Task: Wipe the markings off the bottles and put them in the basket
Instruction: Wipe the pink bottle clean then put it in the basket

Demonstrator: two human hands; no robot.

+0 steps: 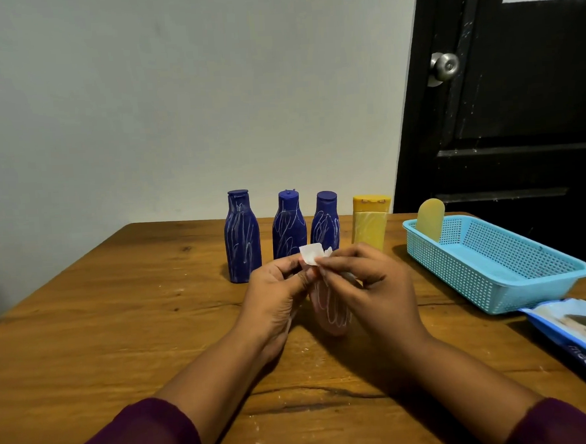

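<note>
Head cam view: both hands met over the middle of the wooden table (118,301). The left hand (275,295) and right hand (367,279) were each pinching a small white wipe (311,254) between thumb and fingertips, holding it up between them. Right under the hands a pinkish bottle (331,312) with white scribbles sat on the table; couldn't tell if either hand was actually gripping it too or if it was just tucked between the palms.

Along the far edge there was a row of bottles standing upright: a left blue bottle (241,237), a middle blue bottle (288,225) and a right blue bottle (326,219), all covered in white scribble, then a yellow bottle (370,222) just beside them.

Over at the right edge was a light blue basket (528,276), with a yellowish bottle (430,218) leaning in its far corner. A blue wipes pack (580,334) lay near the basket's closer end, partly cut off by the frame.
</note>
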